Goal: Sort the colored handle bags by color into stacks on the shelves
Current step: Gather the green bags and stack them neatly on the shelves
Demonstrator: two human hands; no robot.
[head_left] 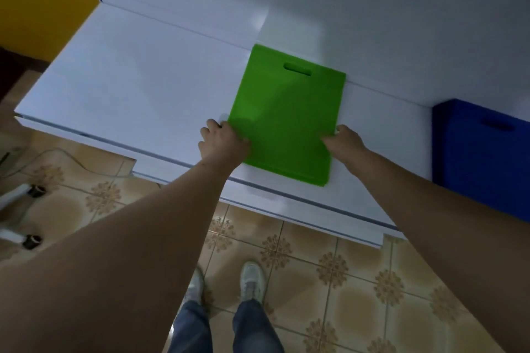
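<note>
My worry here is the green bag stack skewing or sliding over the shelf's front edge if one hand pulls harder than the other; the top bag could also slip off its pile (the fabric looks slick). The stack lies flat, handle cutout toward the back wall, its near end close to the front edge. My left hand grips its near-left side, fingers curled at the edge; my right hand pinches the near-right side. A blue bag stack sits toward the shelf's right end, well apart.
</note>
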